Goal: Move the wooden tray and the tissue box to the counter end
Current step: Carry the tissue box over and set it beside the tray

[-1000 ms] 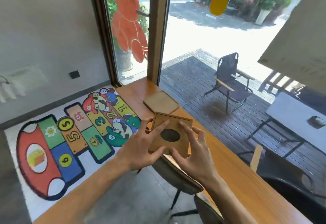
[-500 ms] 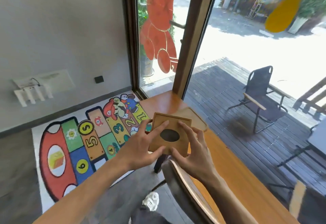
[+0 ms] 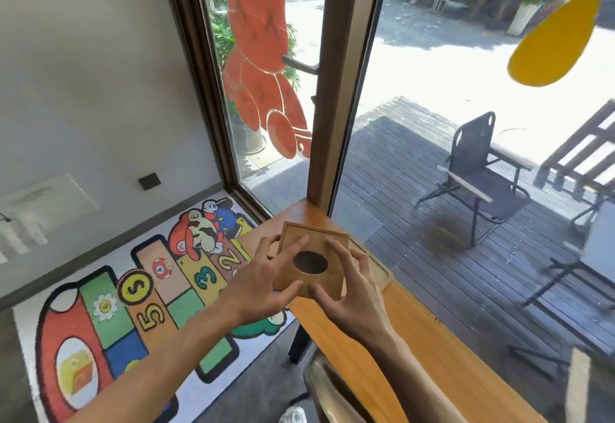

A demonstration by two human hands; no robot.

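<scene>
I hold a square wooden tissue box point(image 3: 319, 239) with an oval hole in its top, above the far part of the wooden counter point(image 3: 359, 339). My left hand point(image 3: 266, 279) grips its left side, thumb under the near edge and fingers across the top. On the box's right side my right hand point(image 3: 349, 293) grips, fingers spread on the top. The flat wooden tray point(image 3: 379, 273) lies on the counter just beyond and right of the box, mostly hidden behind it and my right hand.
The counter ends at a brown window post point(image 3: 336, 123), with glass along its right side. A chair back point(image 3: 332, 392) stands close below my arms. A colourful play mat point(image 3: 133, 306) covers the floor to the left.
I have come closer to the counter's end with the box in both hands. The tray, earlier plainly visible beyond the box, is now mostly covered by it.
</scene>
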